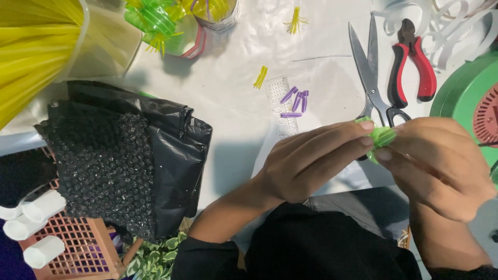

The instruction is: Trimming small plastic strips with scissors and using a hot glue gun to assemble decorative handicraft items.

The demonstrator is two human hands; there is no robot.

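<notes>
White table [233, 103] under lamp light. My left hand [311, 161] and right hand [441, 166] both pinched a small green folded piece [383, 137] (plastic, ribbed) between fingertips, just below the scissors [371, 78]; red pliers [410, 65] beside them.

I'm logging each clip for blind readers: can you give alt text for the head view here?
Both hands, left hand and right hand, pinch a small green straw bundle between the fingertips above a white table. Behind them lie scissors, red pliers and purple straw bits. A black bag sits at left.
</notes>
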